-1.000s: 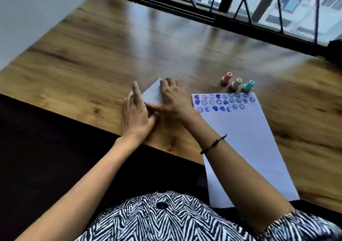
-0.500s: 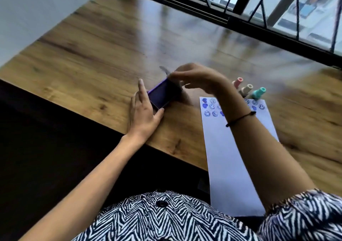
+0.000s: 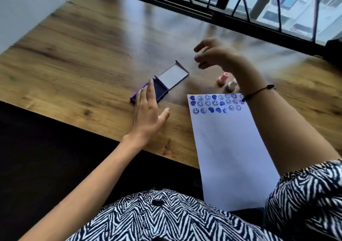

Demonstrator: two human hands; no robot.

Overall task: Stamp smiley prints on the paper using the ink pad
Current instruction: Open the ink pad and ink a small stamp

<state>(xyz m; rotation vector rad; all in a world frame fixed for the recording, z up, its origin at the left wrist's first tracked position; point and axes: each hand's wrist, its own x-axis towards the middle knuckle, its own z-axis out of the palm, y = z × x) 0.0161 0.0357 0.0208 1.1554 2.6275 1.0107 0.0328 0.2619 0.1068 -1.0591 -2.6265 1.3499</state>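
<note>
The purple ink pad [image 3: 161,90] lies on the wooden table with its lid [image 3: 173,76] folded back flat. My left hand [image 3: 148,111] rests on the pad's near left part, fingers spread, holding nothing. My right hand [image 3: 215,55] hovers blurred above the table, beyond the lid, fingers apart and empty. A white sheet of paper [image 3: 229,148] lies to the right, with rows of blue smiley and heart prints [image 3: 215,103] along its far edge. A pink stamp [image 3: 223,78] and a beige stamp [image 3: 231,86] stand just beyond the paper, partly hidden by my right forearm.
The wooden table [image 3: 92,46] stretches far to the left and back. Its near edge [image 3: 83,127] drops to a dark floor. A black window grille [image 3: 240,13] runs along the table's far side. The paper overhangs the near edge toward my lap.
The ink pad's lid has swung fully open and lies flat. My right hand has let go of it and moved up and to the right. My left hand has flattened over the pad.
</note>
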